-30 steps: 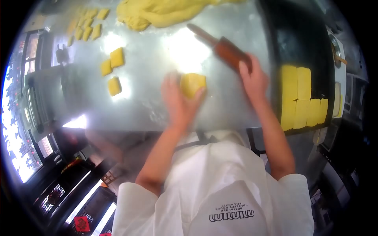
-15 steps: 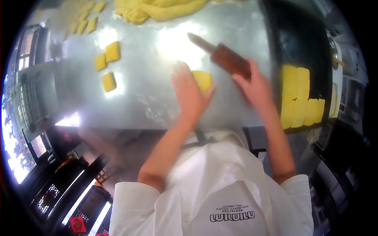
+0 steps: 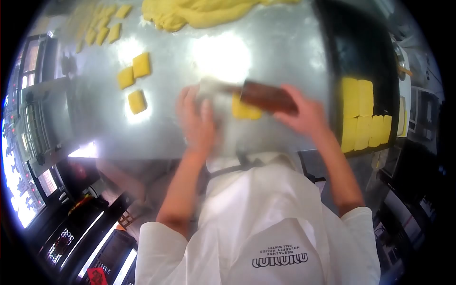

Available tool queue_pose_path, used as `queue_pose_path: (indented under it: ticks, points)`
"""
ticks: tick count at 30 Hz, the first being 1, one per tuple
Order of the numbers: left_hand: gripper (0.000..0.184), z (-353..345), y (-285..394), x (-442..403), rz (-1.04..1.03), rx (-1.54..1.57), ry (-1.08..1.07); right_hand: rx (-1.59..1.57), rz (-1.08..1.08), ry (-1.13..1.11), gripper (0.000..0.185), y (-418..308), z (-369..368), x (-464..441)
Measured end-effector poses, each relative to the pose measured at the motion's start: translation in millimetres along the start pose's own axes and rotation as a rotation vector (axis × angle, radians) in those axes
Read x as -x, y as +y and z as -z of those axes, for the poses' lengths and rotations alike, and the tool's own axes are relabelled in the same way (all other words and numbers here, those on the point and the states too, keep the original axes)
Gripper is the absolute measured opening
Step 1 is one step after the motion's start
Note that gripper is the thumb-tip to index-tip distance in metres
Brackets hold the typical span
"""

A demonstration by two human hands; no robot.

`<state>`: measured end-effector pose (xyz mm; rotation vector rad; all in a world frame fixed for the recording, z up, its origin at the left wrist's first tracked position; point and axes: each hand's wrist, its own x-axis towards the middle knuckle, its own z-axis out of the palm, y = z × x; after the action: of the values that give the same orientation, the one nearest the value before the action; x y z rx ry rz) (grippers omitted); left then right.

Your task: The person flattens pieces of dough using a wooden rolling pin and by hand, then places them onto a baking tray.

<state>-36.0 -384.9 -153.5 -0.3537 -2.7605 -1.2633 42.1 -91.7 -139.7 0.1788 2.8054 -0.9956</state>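
With our right hand [image 3: 304, 111], right of the centre of the frame, we grip the right end of the dark red rolling pin [image 3: 268, 97], thumb below and fingers above. Our left hand [image 3: 197, 118], left of the centre, is blurred, its thumb and fingers apart. It is near the pin's left handle; we cannot tell if they touch. Between our hands, the yellow dough piece [image 3: 246, 111] lies on the metal table [image 3: 166, 133], partly hidden by the pin. Three small dough squares [image 3: 141, 65] are more to the left, and a group of small pieces [image 3: 102, 28] is at the upper left. A large dough mass [image 3: 199, 14] lies at the top edge. At the right, flat yellow sheets [image 3: 350, 97] lie side by side on a black surface [image 3: 370, 57]. Our white apron [image 3: 266, 204] fills the lower middle.
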Motion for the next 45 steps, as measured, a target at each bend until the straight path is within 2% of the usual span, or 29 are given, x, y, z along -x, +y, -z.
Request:
queue_pose_path:
  ticks: [2, 3, 4, 5, 6, 7, 9, 12, 15, 17, 21, 23, 24, 27, 28, 31, 34, 36, 37, 39, 42, 45]
  points:
    - [0.025, 14, -21, -4, -0.141, -0.286, -0.100, 0.000, 0.085, -0.129, 0.070, -17, -2, -2]
    - [0.021, 4, -31, -4, -0.156, -0.337, -0.119, 0.001, 0.124, -0.194, 0.069, -26, -6, -5]
    - [0.022, -13, -43, -6, -0.172, -0.385, -0.145, 0.248, 0.071, -0.225, 0.065, -28, -16, -14]
    - [0.027, -29, -55, -14, -0.192, -0.433, -0.165, 0.229, 0.036, -0.143, 0.063, -27, -20, -30]
    - [0.045, -35, -51, -37, -0.181, -0.469, -0.095, 0.215, 0.013, -0.058, 0.061, -21, -23, -53]
    - [0.052, -26, -32, -61, -0.182, -0.527, -0.243, 0.192, -0.012, 0.007, 0.059, -17, -29, -66]
    - [0.059, -25, -21, -95, -0.094, -0.528, -0.365, 0.099, -0.029, -0.020, 0.058, -12, -27, -91]
    - [0.061, -27, -13, -122, -0.128, -0.603, -0.440, -0.024, -0.094, -0.036, 0.058, -1, -16, -122]
    - [0.062, -28, -22, -125, -0.201, -0.601, -0.460, -0.089, -0.158, -0.113, 0.061, 7, -18, -142]
    - [0.060, -30, -29, -121, -0.187, -0.563, -0.390, -0.100, -0.181, -0.107, 0.061, 8, -19, -139]
    - [0.051, -33, -27, -81, -0.155, -0.540, -0.257, 0.135, -0.042, 0.026, 0.059, -19, -21, -86]
    - [0.046, -37, -52, -48, -0.295, -0.388, -0.085, 0.167, 0.071, 0.019, 0.060, -24, -21, -64]
    - [0.045, -35, -46, -42, -0.223, -0.408, -0.091, 0.183, 0.118, 0.010, 0.062, -26, -20, -58]
    - [0.046, -29, -32, -54, -0.109, -0.400, -0.212, 0.018, -0.085, 0.022, 0.063, -26, -15, -75]
    - [0.041, -21, -19, -75, -0.006, -0.443, -0.371, -0.025, -0.146, -0.026, 0.061, -21, -8, -91]
    - [0.026, -21, -9, -118, 0.071, -0.010, -0.133, -0.195, -0.280, 0.187, 0.056, 11, 0, -112]
    - [0.032, -49, -13, -128, -0.170, 0.037, -0.042, -0.388, -0.455, 0.293, 0.052, 24, 15, -91]
    - [0.040, -68, -11, -119, -0.170, -0.040, -0.299, -0.239, -0.338, 0.508, 0.051, 57, -5, -74]
    - [0.041, -73, 2, -119, -0.158, -0.191, -0.448, -0.168, -0.278, 0.621, 0.050, 68, -11, -68]
    - [0.047, -84, 5, -110, -0.108, -0.249, -0.428, -0.145, -0.307, 0.580, 0.051, 70, -7, -59]
    - [0.041, -82, 3, -108, -0.094, -0.259, -0.531, -0.041, -0.333, 0.554, 0.051, 60, -9, -51]
    - [0.034, -67, 3, -94, -0.081, 0.003, -0.446, 0.080, -0.289, 0.558, 0.050, 60, -16, -50]
